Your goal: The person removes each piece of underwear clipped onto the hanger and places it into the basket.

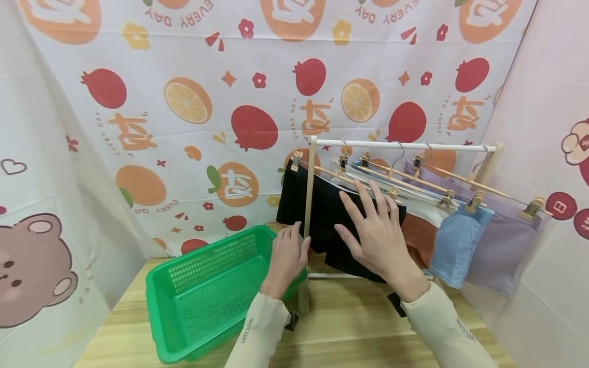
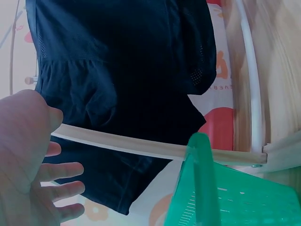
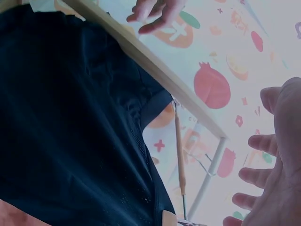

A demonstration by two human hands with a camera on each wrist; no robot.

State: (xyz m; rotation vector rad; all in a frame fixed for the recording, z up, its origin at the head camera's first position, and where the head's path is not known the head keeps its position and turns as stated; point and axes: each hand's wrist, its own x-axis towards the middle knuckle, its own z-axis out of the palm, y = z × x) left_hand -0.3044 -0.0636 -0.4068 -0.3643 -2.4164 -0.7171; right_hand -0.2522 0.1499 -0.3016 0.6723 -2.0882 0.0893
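Observation:
A pair of black shorts (image 1: 324, 214) hangs by clips from a wooden hanger at the near left end of a small clothes rack (image 1: 310, 186). My left hand (image 1: 286, 258) is beside the rack's left wooden post, its fingers extended and holding nothing. In the left wrist view that hand (image 2: 28, 160) shows spread fingers near the shorts (image 2: 127, 89) and the post (image 2: 122, 143). My right hand (image 1: 379, 235), fingers spread, is in front of the shorts' right part. The right wrist view shows this hand (image 3: 275, 174) apart from the black fabric (image 3: 70, 117).
Left of the rack, a green plastic basket (image 1: 154, 306) stands on the wooden table (image 1: 349, 327). Further right on the white rod (image 1: 368, 144) hang brown-and-white (image 1: 418, 235), light blue (image 1: 460, 250) and lilac (image 1: 501, 250) garments. Printed cloth (image 1: 184, 148) surrounds the table.

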